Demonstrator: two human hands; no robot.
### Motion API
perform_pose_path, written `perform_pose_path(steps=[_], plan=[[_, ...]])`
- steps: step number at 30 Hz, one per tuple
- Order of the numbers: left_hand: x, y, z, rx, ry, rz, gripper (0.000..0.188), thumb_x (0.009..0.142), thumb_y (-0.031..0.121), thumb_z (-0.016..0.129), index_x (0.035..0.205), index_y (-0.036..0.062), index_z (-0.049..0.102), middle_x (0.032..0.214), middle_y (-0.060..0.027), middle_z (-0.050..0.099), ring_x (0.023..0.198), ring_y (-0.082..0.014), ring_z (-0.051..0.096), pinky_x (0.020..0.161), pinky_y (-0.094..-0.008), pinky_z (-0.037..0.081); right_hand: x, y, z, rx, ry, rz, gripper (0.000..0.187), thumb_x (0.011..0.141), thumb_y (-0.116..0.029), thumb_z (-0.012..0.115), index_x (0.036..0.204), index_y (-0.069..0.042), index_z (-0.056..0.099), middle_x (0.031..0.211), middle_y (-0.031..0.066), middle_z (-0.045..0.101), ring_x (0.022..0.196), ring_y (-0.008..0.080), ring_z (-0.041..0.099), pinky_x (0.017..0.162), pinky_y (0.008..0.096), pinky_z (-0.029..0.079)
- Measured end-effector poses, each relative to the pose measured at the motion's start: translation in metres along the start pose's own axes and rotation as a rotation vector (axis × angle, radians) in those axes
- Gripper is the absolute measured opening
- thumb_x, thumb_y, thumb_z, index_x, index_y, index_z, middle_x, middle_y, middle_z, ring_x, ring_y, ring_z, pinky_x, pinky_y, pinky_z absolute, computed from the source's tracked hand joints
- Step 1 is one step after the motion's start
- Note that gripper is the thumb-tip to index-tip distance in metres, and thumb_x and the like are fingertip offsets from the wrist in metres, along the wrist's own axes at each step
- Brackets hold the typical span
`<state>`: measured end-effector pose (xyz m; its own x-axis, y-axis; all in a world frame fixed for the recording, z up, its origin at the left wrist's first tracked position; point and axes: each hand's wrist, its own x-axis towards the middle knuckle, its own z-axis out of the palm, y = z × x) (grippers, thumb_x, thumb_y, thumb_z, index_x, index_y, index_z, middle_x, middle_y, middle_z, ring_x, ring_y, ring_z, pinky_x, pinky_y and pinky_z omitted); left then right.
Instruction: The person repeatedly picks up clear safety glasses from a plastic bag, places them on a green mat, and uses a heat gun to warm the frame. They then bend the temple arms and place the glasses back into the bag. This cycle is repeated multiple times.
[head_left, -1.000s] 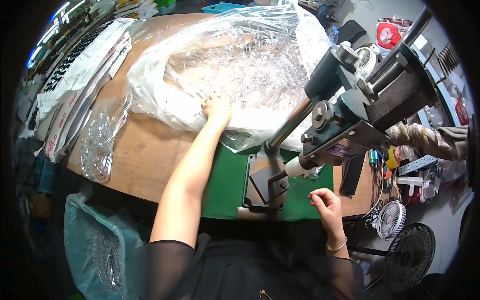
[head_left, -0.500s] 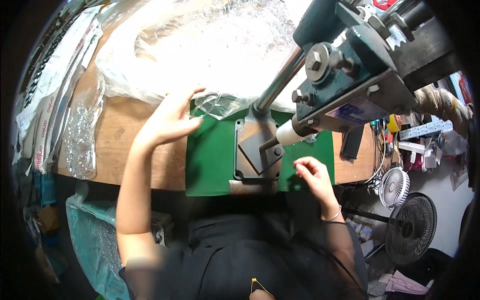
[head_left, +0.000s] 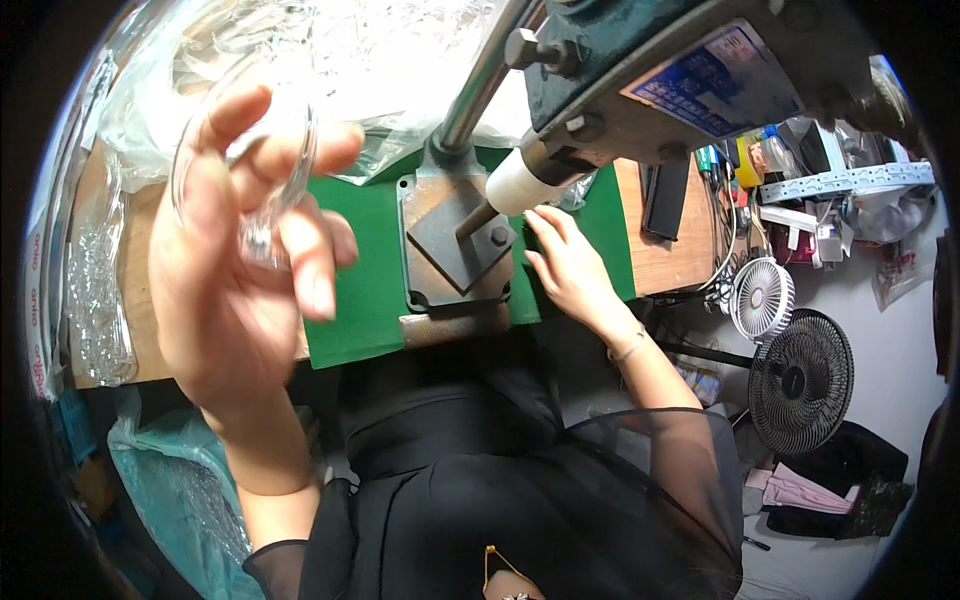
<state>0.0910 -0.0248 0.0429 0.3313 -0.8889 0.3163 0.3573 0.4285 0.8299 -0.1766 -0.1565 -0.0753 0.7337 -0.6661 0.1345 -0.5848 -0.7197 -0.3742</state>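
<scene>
Raised close at the left, my left hand [head_left: 235, 260] has its fingers curled round a clear plastic loop-shaped piece [head_left: 308, 150]; blur hides its exact form. My right hand [head_left: 575, 270] rests on the green mat [head_left: 345, 290], just right of the press base [head_left: 412, 215], thumb and fingers apart. Small clear pieces [head_left: 577, 190] lie beyond its fingertips. On the base sits a diamond-turned metal block [head_left: 450, 250]. The press's rod [head_left: 478, 218] comes down at a slant to that block from a white sleeve [head_left: 522, 183].
The dark green press head [head_left: 680, 80] fills the upper right. Clear plastic bags [head_left: 400, 60] cover the far bench. A black phone-like slab [head_left: 665, 200] lies on the wood. White fan [head_left: 762, 298] and black fan [head_left: 800, 380] stand at right; a teal bag [head_left: 180, 480] hangs lower left.
My left hand has come up closer to the camera and now shows the clear piece in it. My right hand has moved forward beside the base. The whole view has shifted.
</scene>
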Motion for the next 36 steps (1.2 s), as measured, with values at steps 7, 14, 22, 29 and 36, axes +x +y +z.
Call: perform_pose_path(steps=[7,14,22,29,36], plan=[[-0.052,-0.024,0.035,0.021,0.247,-0.057,0.068,0.085,0.023,0.060,0.131,-0.0106,0.023,0.117,-0.0215,0.053,0.057,-0.0077,0.051,0.062,-0.0239,0.049,-0.020,-0.002,0.003,-0.168,0.025,-0.052,0.041,0.078,-0.010,0.058,0.117,0.000,0.049,0.119,0.0193,0.046,0.100,0.0333,0.050,0.085,0.0359,0.044],[-0.055,-0.053,0.052,-0.064,0.282,-0.164,0.047,0.088,0.024,0.057,0.124,-0.0034,0.043,0.098,-0.0081,0.059,0.080,-0.0105,0.055,0.069,-0.0209,0.046,-0.006,0.020,0.014,0.383,0.188,0.269,0.010,0.077,-0.006,0.063,0.086,-0.002,0.059,0.079,0.0076,0.054,0.067,0.0155,0.054,0.062,0.0263,0.045],[-0.064,-0.058,0.045,-0.046,0.237,-0.261,0.047,0.089,0.017,0.054,0.129,-0.0042,0.040,0.110,-0.0132,0.058,0.075,-0.0062,0.054,0.064,-0.0171,0.045,-0.005,0.028,0.028,0.320,0.197,0.133,0.010,0.072,-0.006,0.067,0.078,-0.004,0.060,0.073,0.0068,0.054,0.065,0.0194,0.052,0.060,0.0294,0.044],[-0.069,-0.065,0.062,-0.133,0.139,-0.421,0.066,0.079,-0.011,0.056,0.137,0.0009,0.027,0.129,-0.0137,0.046,0.074,-0.0041,0.058,0.068,-0.0165,0.046,0.002,0.017,0.015,0.534,0.094,0.309,0.008,0.079,-0.007,0.063,0.081,-0.002,0.057,0.072,0.0042,0.051,0.063,0.0122,0.049,0.059,0.0244,0.042],[-0.068,-0.057,0.057,-0.285,-0.068,-0.679,0.069,0.080,-0.006,0.059,0.139,0.0068,0.026,0.084,-0.0026,0.052,0.075,-0.0071,0.057,0.068,-0.0181,0.046,0.015,-0.088,-0.077,0.660,-0.088,-0.324,0.012,0.073,-0.001,0.066,0.080,-0.005,0.057,0.077,0.0049,0.056,0.069,0.0207,0.055,0.063,0.0277,0.045]])
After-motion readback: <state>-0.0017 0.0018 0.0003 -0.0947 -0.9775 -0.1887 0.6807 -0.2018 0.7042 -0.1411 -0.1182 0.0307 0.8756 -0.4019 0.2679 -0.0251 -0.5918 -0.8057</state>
